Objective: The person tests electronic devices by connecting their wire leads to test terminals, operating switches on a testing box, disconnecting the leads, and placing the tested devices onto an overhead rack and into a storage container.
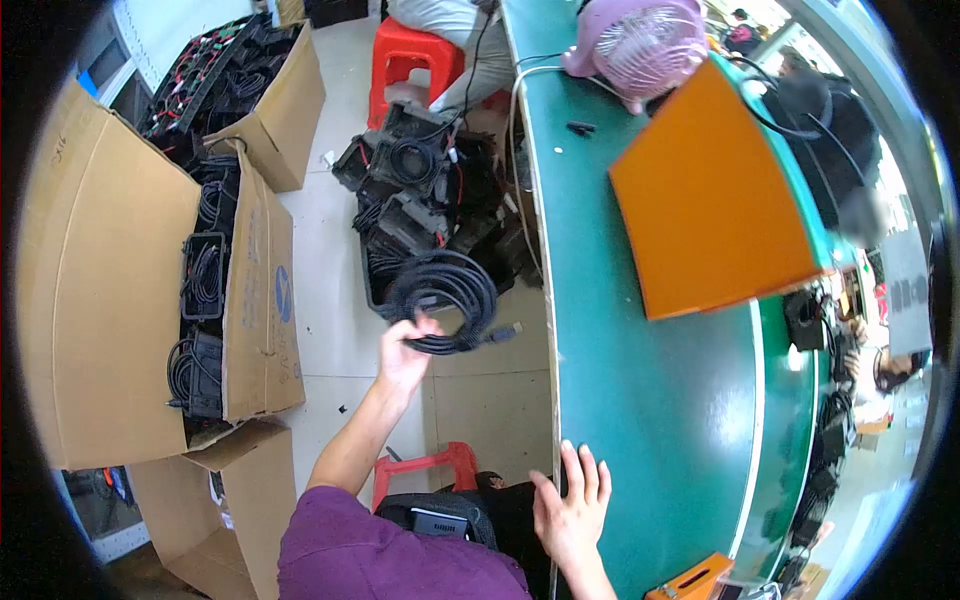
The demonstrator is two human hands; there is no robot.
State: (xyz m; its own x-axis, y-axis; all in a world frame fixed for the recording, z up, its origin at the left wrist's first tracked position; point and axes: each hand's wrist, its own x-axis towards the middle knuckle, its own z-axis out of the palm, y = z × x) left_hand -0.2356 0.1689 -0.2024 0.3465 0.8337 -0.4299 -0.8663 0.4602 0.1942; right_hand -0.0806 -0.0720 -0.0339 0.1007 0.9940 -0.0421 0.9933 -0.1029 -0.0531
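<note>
A coiled black cable point(465, 290) hangs from my left hand point(408, 350), whose fingers are wrapped round the near left side of the coil. One connector end point(503, 332) sticks out to the right of the coil. Just beyond the coil, a dark crate heaped with black devices and cables point(410, 210) sits on the floor. My right hand point(573, 505) rests at the near left edge of the green table point(650, 400), fingers spread, holding nothing.
Cardboard boxes point(265, 300) with black devices and cables line the left. An orange box point(710, 200) and a pink fan point(645, 45) stand on the table. A person sits on a red stool point(400, 50) ahead. Another red stool point(460, 462) is below me.
</note>
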